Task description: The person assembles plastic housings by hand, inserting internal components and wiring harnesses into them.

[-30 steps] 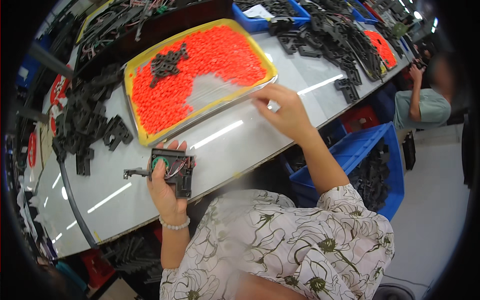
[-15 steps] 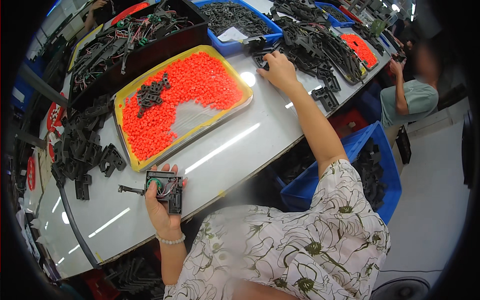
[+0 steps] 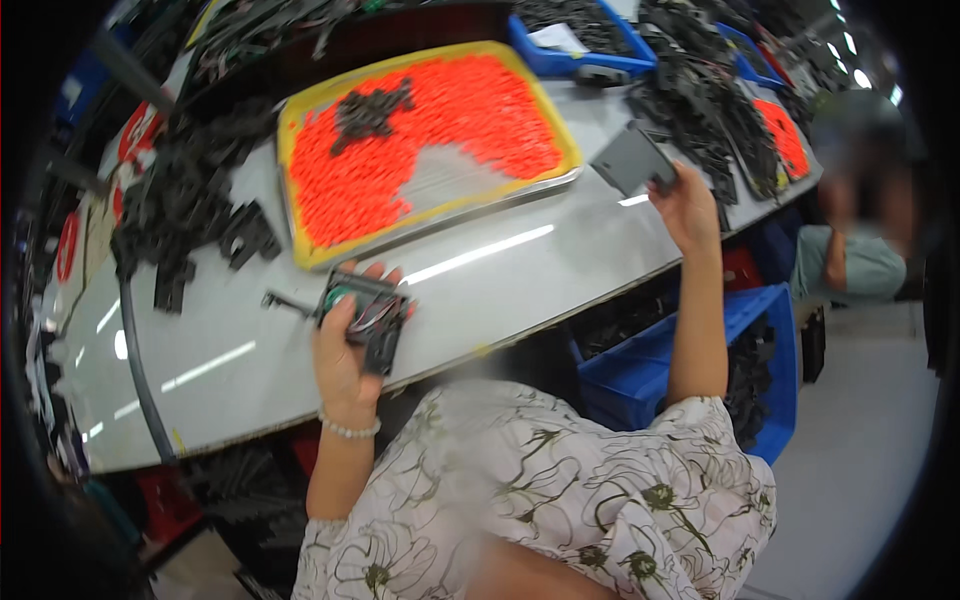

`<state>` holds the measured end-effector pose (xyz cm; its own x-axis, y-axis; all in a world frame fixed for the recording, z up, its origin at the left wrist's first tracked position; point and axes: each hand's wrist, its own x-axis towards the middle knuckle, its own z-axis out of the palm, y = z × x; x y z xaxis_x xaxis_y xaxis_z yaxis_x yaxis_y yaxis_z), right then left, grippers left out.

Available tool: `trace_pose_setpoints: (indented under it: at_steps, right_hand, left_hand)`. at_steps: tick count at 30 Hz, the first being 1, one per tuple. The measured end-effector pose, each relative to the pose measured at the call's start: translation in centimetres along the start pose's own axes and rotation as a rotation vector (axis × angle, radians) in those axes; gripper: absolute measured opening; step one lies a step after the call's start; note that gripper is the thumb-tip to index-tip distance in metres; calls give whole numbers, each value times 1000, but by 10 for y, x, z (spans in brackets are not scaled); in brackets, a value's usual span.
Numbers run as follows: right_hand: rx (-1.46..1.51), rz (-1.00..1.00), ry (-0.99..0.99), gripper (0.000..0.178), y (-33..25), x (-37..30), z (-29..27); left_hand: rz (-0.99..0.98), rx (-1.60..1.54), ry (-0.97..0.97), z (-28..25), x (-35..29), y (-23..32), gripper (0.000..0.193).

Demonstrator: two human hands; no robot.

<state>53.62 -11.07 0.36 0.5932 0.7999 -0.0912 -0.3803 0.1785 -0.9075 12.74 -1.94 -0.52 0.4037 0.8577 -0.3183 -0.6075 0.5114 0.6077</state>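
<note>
My left hand [image 3: 345, 345] grips a black plastic part with a green piece and wires [image 3: 366, 312], just above the white table [image 3: 480, 290]. A thin black tool [image 3: 285, 301] juts out to its left. My right hand [image 3: 685, 205] is stretched out to the right and holds a flat grey plastic piece [image 3: 632, 158] lifted off the table. In front of me stands a yellow-rimmed tray [image 3: 310, 255] full of small orange parts [image 3: 450, 115], with a few black parts [image 3: 370, 108] on top.
Heaps of black plastic parts lie at the left [image 3: 185, 215] and the far right [image 3: 700, 95]. Blue bins stand behind the tray [image 3: 565, 55] and under the table's edge [image 3: 760, 350]. Another person [image 3: 850, 250] sits at the right.
My right hand reached to the black heap at the far right and has come back a little with a grey piece. My left hand stayed put with its part.
</note>
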Motion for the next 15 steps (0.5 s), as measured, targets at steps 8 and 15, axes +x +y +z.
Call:
trace_pose_setpoints:
  at_steps: [8,15]
  right_hand:
    - [-1135,-179,171,27,12,-17,2]
    - [-1494,-557,85,31,11,-32,57]
  left_hand:
    - [11,-16,-87,5,-1,3,54]
    - [34,-128,-143,2,-8,1,56]
